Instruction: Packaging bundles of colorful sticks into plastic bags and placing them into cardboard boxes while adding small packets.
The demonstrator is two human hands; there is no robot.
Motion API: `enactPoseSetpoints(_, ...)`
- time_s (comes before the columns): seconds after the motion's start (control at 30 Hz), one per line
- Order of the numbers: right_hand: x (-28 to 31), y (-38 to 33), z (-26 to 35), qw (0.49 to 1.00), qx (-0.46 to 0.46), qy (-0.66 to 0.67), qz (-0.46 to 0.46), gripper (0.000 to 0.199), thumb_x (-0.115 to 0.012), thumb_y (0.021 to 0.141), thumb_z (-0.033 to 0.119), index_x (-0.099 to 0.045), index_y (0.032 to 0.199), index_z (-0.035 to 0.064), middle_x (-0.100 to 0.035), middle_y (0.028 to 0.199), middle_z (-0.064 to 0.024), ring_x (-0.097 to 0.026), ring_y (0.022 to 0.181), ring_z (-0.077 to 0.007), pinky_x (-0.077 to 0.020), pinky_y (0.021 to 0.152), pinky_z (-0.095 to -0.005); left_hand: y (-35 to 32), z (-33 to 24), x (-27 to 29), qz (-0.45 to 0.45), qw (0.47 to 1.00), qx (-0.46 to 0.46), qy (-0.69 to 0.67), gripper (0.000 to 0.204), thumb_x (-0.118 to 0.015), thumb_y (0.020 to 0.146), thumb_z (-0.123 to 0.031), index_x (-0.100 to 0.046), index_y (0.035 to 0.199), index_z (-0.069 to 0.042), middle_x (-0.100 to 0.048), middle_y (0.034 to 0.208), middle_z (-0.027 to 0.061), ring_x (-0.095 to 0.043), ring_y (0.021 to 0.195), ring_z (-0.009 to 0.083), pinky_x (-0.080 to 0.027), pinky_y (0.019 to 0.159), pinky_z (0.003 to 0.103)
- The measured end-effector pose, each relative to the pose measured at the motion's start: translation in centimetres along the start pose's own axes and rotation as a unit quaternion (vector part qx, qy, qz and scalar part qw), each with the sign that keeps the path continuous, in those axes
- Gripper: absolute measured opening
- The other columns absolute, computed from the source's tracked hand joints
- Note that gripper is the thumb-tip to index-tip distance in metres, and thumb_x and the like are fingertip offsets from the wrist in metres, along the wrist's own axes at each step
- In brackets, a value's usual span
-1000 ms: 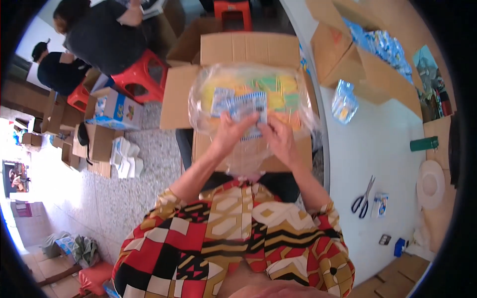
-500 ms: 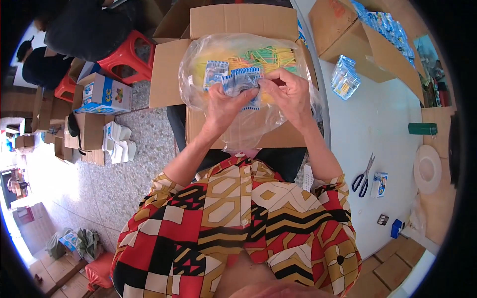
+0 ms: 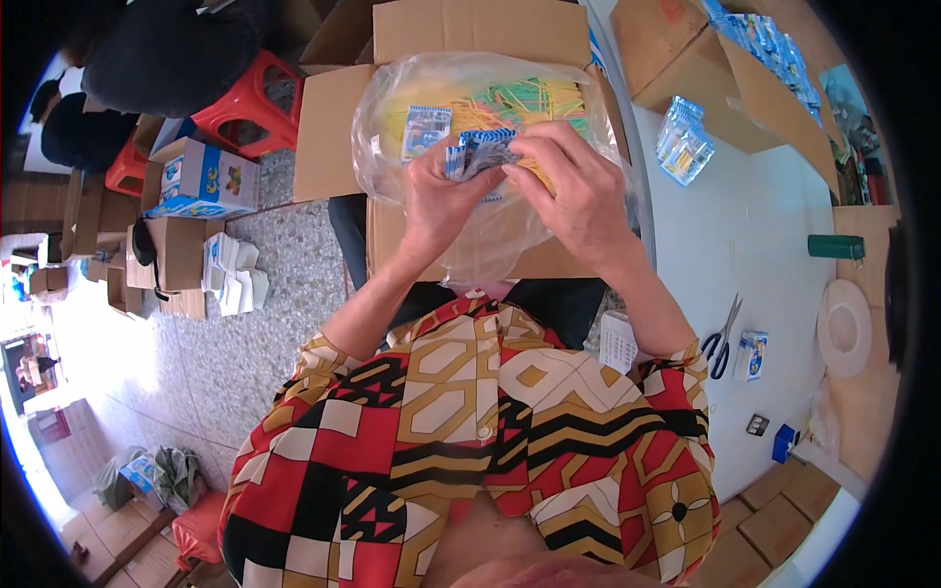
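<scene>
My left hand (image 3: 437, 201) is closed round a small stack of blue-and-clear plastic packets (image 3: 480, 153), its thumb along their near side. At the stack's right end, my right hand (image 3: 573, 191) pinches the packets' edge between thumb and fingers; the curled fingers partly hide the contact. Below both hands is an open cardboard box (image 3: 480, 34) lined with a clear plastic bag (image 3: 377, 108). Thin yellow, green and orange sticks (image 3: 539, 101) fill the bag. Another blue-and-white packet (image 3: 425, 129) lies on them, just left of the stack.
On the white table (image 3: 745, 225) at right lie more packets (image 3: 684, 142), black-handled scissors (image 3: 723, 338), a small packaged item (image 3: 752, 355) and a green cylinder (image 3: 835, 247). A carton (image 3: 676, 59) stands behind them. Red stools (image 3: 257, 113) and cartons (image 3: 174, 260) occupy the floor at left.
My right hand has turned, with its back now more toward me, and its fingers have come over the packets' right end. The stack stands more on edge in my left hand.
</scene>
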State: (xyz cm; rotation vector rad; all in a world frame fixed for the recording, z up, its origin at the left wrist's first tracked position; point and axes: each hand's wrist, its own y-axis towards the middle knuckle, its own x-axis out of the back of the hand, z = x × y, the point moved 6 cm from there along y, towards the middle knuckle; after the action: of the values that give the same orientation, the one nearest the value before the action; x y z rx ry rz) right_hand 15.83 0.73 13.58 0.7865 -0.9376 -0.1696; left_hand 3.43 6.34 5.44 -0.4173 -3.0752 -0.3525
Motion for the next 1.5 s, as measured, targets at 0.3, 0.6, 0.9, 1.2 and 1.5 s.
enactPoseSetpoints(0.3,-0.7,-2.3,1.4,0.992,0.051,-0.109,0.028,0.016,-0.069,0.065,0.005,-0.059,0.077,0.0056,-0.056,0.088,-0.0014,-0.059,0.072,-0.0173,-0.0486,0.058,-0.0284,-0.9,-0.8,-0.1,0.021,0.991,-0.067,0.117,0.017,-0.071,0.064,-0.004,-0.06,0.077,0.001,-0.058,0.066,0.0097,-0.052,0.059,0.0108,-0.044,0.056,0.028)
enactPoseSetpoints(0.6,-1.3,-6.6,-0.2,1.0,-0.025,0.015,0.001,0.015,-0.069,0.064,0.002,-0.06,0.076,0.0037,-0.055,0.086,-0.0021,-0.058,0.07,-0.0173,-0.0476,0.057,-0.0281,-6.0,2.9,-1.2,0.16,0.964,0.193,-0.087,0.021,-0.067,0.077,-0.011,-0.062,0.096,-0.002,-0.062,0.079,-0.0015,-0.051,0.07,0.004,-0.046,0.064,0.023)
enactPoseSetpoints(0.9,-0.8,-8.6,-0.4,0.997,-0.051,0.052,0.037,0.014,-0.068,0.065,0.001,-0.061,0.077,0.0022,-0.057,0.088,-0.0043,-0.059,0.072,-0.0181,-0.0475,0.059,-0.0285,-6.3,3.8,-1.6,0.173,0.971,0.161,0.016,0.016,-0.067,0.076,-0.007,-0.062,0.09,-0.001,-0.061,0.07,-0.0012,-0.05,0.062,0.0036,-0.044,0.055,0.023)
enactPoseSetpoints(1.2,1.5,-8.2,0.9,0.999,-0.025,0.005,0.046,0.014,-0.068,0.066,0.002,-0.062,0.079,0.0021,-0.061,0.093,-0.0067,-0.061,0.069,-0.0193,-0.0488,0.059,-0.0288,-5.2,2.7,-3.1,0.125,0.984,0.097,0.079,0.021,-0.07,0.07,-0.011,-0.062,0.088,-0.003,-0.061,0.064,0.0084,-0.05,0.055,0.0072,-0.046,0.055,0.027)
enactPoseSetpoints(1.5,1.4,-8.0,-0.3,0.996,-0.059,-0.048,0.035,0.015,-0.07,0.065,0.004,-0.061,0.076,0.0035,-0.059,0.088,-0.0056,-0.059,0.066,-0.0197,-0.0479,0.056,-0.0284,-4.9,2.6,-3.8,0.122,0.987,0.08,0.072,0.019,-0.07,0.068,-0.011,-0.062,0.083,-0.002,-0.059,0.062,0.0097,-0.05,0.052,0.0119,-0.045,0.054,0.028)
